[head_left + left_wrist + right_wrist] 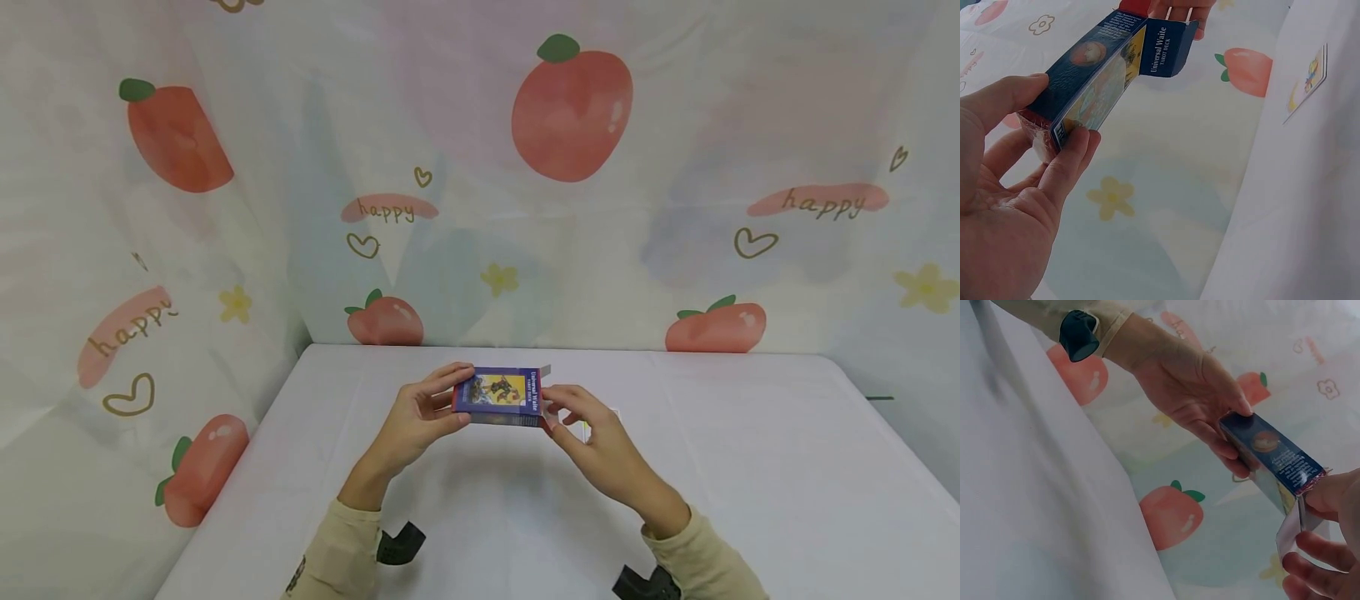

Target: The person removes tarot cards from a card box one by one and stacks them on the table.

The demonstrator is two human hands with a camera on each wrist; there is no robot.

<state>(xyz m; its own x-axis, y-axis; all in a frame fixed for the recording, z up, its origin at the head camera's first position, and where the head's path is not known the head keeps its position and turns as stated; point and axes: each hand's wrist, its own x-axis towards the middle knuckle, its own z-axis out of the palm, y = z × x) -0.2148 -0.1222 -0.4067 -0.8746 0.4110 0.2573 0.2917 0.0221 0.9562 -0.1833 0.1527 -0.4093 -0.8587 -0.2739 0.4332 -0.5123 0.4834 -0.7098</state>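
Head view: above the table [787, 467], toward its far edge, the left hand [416, 412] grips a tarot box [497, 395]; the right hand [600, 437] pinches its opened end. Left wrist view: a card [1311, 82] lies on the table. Right wrist view: right-hand fingers touch the flap [1289, 534].

- A screened-off tabletop set; home or studio, cannot tell.
- White-covered table [525, 533] in the near middle.
- Backdrop [480, 183] printed with fruit [572, 117], hearts [362, 245] and "happy", along the table's far and left sides.
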